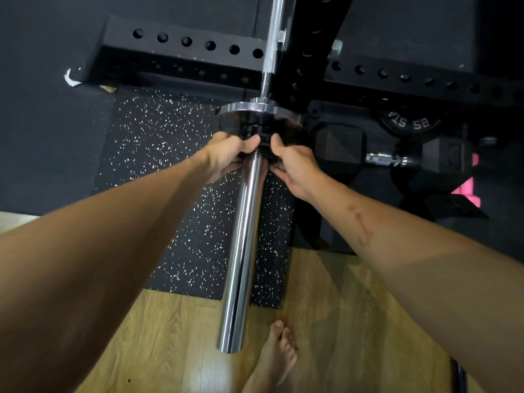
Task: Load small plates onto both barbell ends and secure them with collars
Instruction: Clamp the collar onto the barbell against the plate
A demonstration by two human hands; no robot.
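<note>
Both hands are closed around a black collar [262, 143] on the shiny chrome barbell sleeve [241, 251]. The left hand [226, 157] grips it from the sleeve's left side, thumb on top and fingers curled underneath. The right hand [295, 168] grips from the sleeve's right side, thumb [276, 143] pressed to the collar and fingers wrapped below. The 2 hands sit close together, parted only by the sleeve between them.

The collar is dark and partly hidden by the fingers, so its exact shape cannot be told. It sits just in front of a small dark round plate [255, 123] threaded on the sleeve, which rests against the barbell's chrome shoulder flange [256, 106]. Beyond the flange the thinner chrome shaft [273, 38] runs away past the black perforated steel rack frame [184, 43].

The bare free end of the sleeve points back toward the person, ending above light wooden flooring [340, 321], near 1 bare foot [279, 353]. Under the sleeve lies black rubber matting flecked with white [175, 165]. To the right of the sleeve sit black hex dumbbells [442, 160] with a chrome handle, and behind them a black round weight plate with raised lettering [408, 123].
</note>
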